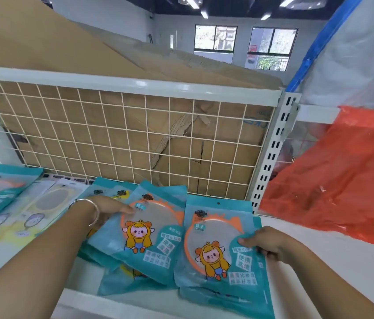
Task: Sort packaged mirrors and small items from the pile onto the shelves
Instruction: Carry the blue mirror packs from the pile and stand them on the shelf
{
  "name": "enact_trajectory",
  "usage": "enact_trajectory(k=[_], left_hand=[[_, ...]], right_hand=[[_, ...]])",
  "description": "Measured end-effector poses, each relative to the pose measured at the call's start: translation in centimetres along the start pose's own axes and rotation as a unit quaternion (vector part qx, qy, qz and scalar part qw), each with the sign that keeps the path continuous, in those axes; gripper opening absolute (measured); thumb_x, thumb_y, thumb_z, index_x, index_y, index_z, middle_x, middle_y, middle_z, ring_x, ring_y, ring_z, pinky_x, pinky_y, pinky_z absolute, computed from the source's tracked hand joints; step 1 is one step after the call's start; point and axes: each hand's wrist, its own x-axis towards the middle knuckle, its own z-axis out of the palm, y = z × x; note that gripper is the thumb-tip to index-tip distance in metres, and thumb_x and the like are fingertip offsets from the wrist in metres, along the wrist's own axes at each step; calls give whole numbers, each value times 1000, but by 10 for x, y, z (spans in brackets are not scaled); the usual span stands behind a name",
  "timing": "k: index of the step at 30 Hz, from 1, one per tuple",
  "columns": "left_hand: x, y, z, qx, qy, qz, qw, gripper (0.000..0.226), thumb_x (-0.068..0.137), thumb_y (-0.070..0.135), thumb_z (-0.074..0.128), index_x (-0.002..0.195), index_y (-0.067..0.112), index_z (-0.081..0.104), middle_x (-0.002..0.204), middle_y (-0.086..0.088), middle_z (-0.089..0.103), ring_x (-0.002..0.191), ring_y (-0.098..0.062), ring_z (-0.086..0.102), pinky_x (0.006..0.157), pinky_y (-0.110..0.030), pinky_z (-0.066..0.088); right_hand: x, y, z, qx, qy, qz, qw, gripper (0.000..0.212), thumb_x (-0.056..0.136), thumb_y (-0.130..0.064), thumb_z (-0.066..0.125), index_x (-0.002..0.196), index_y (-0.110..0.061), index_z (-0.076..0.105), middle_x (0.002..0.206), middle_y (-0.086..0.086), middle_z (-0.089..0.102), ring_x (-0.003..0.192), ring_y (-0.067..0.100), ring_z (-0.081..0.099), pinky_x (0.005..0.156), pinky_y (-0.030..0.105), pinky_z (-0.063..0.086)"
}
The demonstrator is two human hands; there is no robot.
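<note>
Placement step: the left hand [110, 207] rests flat on the middle pack [144, 236] while the right hand [266, 244] pinches the right pack [218, 256] by its edge (both lie on the shelf [319, 249]); the next move probably calls for squaring, then release.

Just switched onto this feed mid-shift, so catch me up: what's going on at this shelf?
A person is sorting at a white shelf. The left hand lies on the tilted teal mirror packet, which sits on top of a loose pile. The right hand pinches the right edge of the front-right teal packet, thumb on top. Pale yellow packets lie to the left, and an orange plastic bag lies to the right.
</note>
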Motion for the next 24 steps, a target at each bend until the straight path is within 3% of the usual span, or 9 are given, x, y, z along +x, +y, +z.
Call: enact_trajectory(k=[5,8,11,13,16,19,24], left_hand=[[-4,1,-6,0,-69,82,994,52,77,32,76,117,3,60,106,-20,70,99,-36,67,87,-50,53],[-3,6,-1,-51,-76,172,981,45,80,21,72,115,-3,59,96,-19,71,79,-27,70,70,-36,59],[8,15,7,-104,-85,235,963,67,58,34,87,112,0,63,108,-22,68,84,-27,67,69,-32,58],[13,28,20,-125,-80,269,952,59,66,33,80,113,1,63,118,-25,62,91,-28,63,75,-33,55],[7,55,55,-146,-98,309,935,41,77,28,72,107,2,64,112,-22,66,87,-27,67,78,-36,54],[-3,86,106,-194,-107,334,916,15,87,19,62,99,10,66,102,-14,71,79,-23,70,75,-37,57],[-32,132,199,-225,-129,382,887,13,87,17,62,99,12,65,97,-7,71,77,-16,68,60,-23,56]], right_hand=[[-7,1,12,95,74,-34,992,24,90,-27,64,80,-6,58,56,4,44,43,13,35,38,19,24],[-19,0,13,177,125,-60,974,15,94,-12,58,87,1,62,68,9,62,54,16,55,34,14,37],[-34,7,3,212,213,-103,948,15,95,-10,54,86,-3,64,72,9,62,58,16,53,41,16,40],[-45,17,-9,244,262,-125,925,16,96,-10,53,85,-6,65,77,8,64,63,17,55,53,23,43],[-62,43,-33,261,341,-134,893,22,96,-13,52,84,-1,65,83,13,67,73,23,58,69,32,44],[-86,74,-63,293,410,-132,854,26,96,-16,50,86,7,59,79,16,58,74,23,51,68,33,40],[-137,129,-112,337,517,-110,780,34,98,-20,48,64,-15,45,73,7,49,70,21,46,68,33,37]])
